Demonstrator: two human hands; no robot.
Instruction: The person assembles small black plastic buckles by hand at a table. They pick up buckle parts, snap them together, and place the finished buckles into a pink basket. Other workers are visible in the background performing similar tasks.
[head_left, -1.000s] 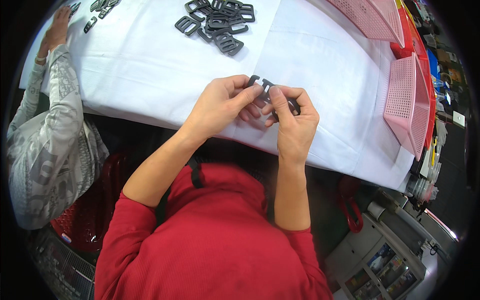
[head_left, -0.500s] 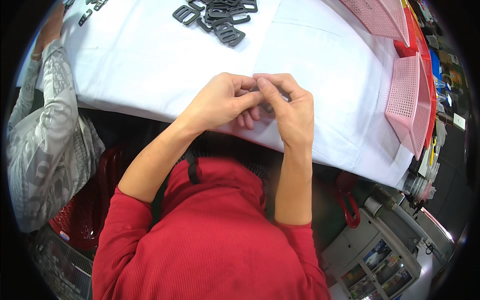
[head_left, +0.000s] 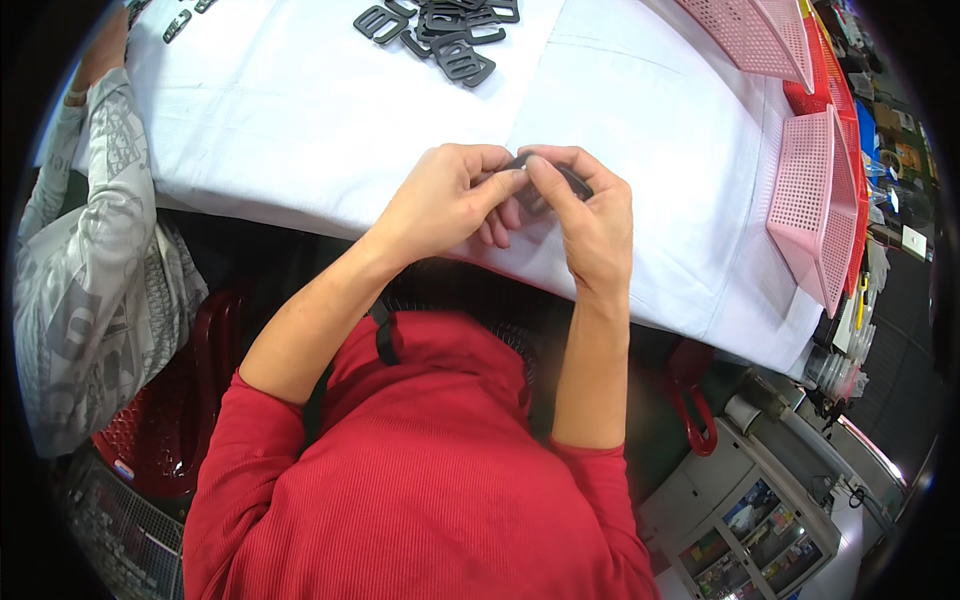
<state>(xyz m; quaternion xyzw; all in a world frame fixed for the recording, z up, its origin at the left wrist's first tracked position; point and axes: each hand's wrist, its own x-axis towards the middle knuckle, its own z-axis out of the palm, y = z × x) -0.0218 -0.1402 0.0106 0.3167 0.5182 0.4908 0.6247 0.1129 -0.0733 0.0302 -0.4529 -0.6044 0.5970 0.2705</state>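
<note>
Both hands meet above the near edge of the white-covered table. Between them is a dark buckle (head_left: 535,200), largely hidden by the fingers. My left hand (head_left: 455,200) is closed, its thumb and forefinger pinching the buckle's left side. From the other side my right hand (head_left: 590,215) grips it, the thumb pressed on top close to the left fingertips. Farther off, a pile of black slotted buckles (head_left: 450,28) lies on the cloth, some with an open hook shape.
Pink perforated baskets (head_left: 815,200) stand along the table's right edge, beside red ones. At far left a person in a grey patterned sleeve (head_left: 115,150) has an arm on the table. Small dark parts (head_left: 177,26) lie near that arm. A grey cabinet (head_left: 745,510) is at lower right.
The right hand has shifted slightly and its thumb has moved, so more of the dark buckle shows between the hands. The left hand has barely moved.
</note>
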